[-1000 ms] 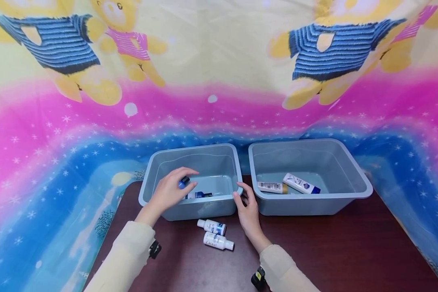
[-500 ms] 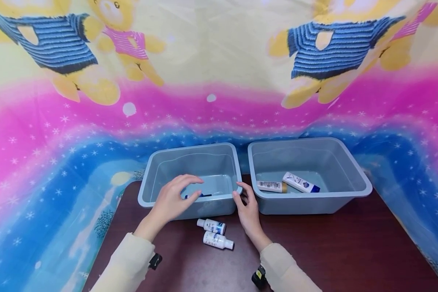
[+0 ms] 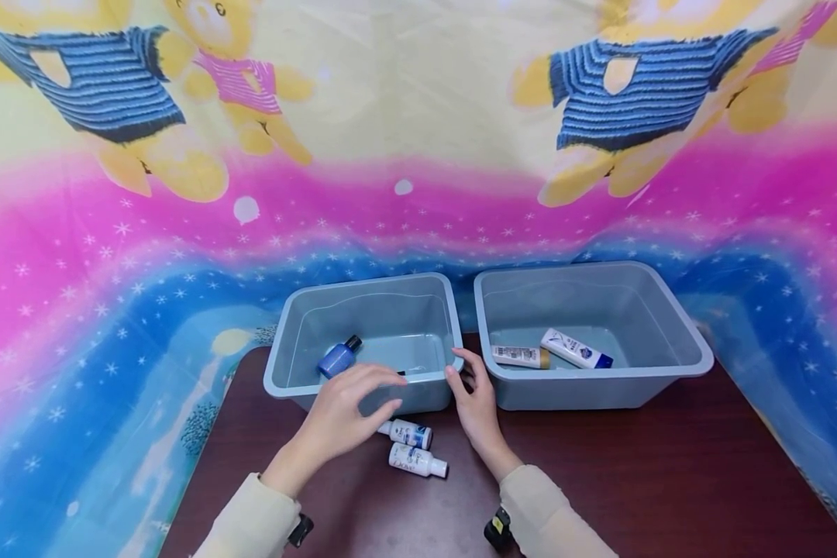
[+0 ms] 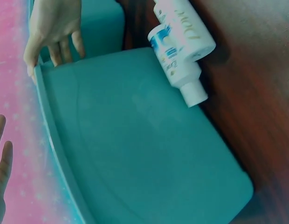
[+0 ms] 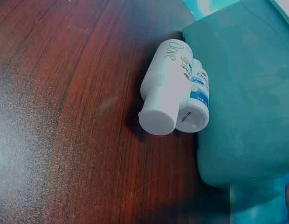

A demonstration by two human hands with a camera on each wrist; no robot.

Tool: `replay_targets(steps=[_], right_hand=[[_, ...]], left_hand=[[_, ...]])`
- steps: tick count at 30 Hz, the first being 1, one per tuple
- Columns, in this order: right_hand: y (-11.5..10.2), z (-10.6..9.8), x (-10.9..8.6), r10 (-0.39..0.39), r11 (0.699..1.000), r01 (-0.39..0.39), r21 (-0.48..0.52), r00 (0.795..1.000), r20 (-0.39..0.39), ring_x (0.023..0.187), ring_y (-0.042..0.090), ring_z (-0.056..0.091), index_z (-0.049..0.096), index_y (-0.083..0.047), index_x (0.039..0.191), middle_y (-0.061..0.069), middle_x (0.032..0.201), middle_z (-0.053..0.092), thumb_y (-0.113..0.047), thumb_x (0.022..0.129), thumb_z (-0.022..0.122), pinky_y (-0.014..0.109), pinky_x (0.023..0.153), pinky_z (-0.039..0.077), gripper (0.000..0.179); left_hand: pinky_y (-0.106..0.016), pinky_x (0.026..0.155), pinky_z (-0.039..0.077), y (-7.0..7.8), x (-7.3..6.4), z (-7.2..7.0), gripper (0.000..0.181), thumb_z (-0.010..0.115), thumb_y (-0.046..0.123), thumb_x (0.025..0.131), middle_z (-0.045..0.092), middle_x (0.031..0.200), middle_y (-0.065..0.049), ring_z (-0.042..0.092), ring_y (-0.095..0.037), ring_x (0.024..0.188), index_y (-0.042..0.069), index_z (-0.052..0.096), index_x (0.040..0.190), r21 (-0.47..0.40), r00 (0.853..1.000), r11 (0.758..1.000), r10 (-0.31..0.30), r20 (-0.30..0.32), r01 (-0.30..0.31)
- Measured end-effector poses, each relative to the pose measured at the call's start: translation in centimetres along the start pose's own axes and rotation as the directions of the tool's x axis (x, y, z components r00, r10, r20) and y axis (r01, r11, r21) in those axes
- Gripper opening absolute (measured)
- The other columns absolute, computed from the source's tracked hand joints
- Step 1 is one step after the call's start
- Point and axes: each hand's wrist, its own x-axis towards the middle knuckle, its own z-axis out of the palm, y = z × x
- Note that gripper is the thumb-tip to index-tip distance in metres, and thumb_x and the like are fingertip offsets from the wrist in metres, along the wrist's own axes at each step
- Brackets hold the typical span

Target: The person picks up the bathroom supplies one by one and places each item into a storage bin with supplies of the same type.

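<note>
R hand (image 3: 476, 403) bracing L bin (image 3: 384, 308), L hand (image 3: 345, 407) unloaded

R hand pinches the front-right rim corner of L bin, prob. so it can't slide on the bench (image 3: 656, 473); our read only. L hand is over the front side of L bin, thumb & fingers curved w/ a moderate gap, nothing held AFAWCT.

Blue bottle w/ black cap (image 3: 338, 359) lies in L bin, toward the left side, cap pointing back-right. Dark tip (image 3: 401, 374) shows just past L hand's fingers; rest hidden, can't ID.

On bench, in front of L bin: Dove bottle (image 3: 417, 460) & blue-label white bottle (image 3: 411, 434), both on their sides, touching, caps opp. ways. Lying against each other prob. limits rolling, and they're in easy reach of both hands.

R bin (image 3: 572, 302) has blue-cap white tube (image 3: 573, 349) + gold-cap white tube (image 3: 518, 356), lying on its floor, close together; can't tell if touching. Bins sit side by side, narrow gap, mouths up, so we'd reckon both are reachable from one spot.
</note>
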Motion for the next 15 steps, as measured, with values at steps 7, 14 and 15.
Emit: replay_targets(steps=[7,14,15], right_hand=[[0.1,0.0,-0.1,-0.024,1.000,0.024,-0.020,1.000,-0.007,0.122,0.019,0.043,0.052,-0.017,0.127,0.000,0.134,0.047,-0.029,0.093,0.056,0.047,0.097,0.035,0.037],[0.2,-0.1,0.1,-0.008,1.000,0.008,-0.019,1.000,-0.003,0.123,0.017,0.042,0.051,-0.013,0.128,-0.002,0.132,0.047,-0.028,0.093,0.056,0.048,0.099,0.034,0.039],[0.1,-0.1,0.1,-0.007,1.000,0.007,-0.019,1.000,-0.001,0.123,0.017,0.042,0.051,-0.013,0.128,-0.001,0.132,0.047,-0.028,0.093,0.056,0.049,0.099,0.034,0.039]], left_hand=[[-0.032,0.089,0.046,0.0,-1.7,1.8,0.025,0.068,0.026,0.085,0.063,0.107,0.011,0.056,-0.007,0.105,0.022,0.066,0.109,0.004,1.000,1.000,0.018,0.021,-0.018],[-0.027,0.084,0.047,-0.6,-3.2,3.3,0.029,0.073,0.023,0.079,0.061,0.104,0.015,0.055,-0.003,0.101,0.025,0.066,0.107,0.020,1.000,1.000,-0.011,0.019,0.010],[-0.026,0.084,0.047,-0.7,-3.4,3.6,0.029,0.074,0.022,0.078,0.060,0.104,0.016,0.055,-0.002,0.100,0.026,0.066,0.106,0.022,1.000,1.000,-0.016,0.020,0.015]])
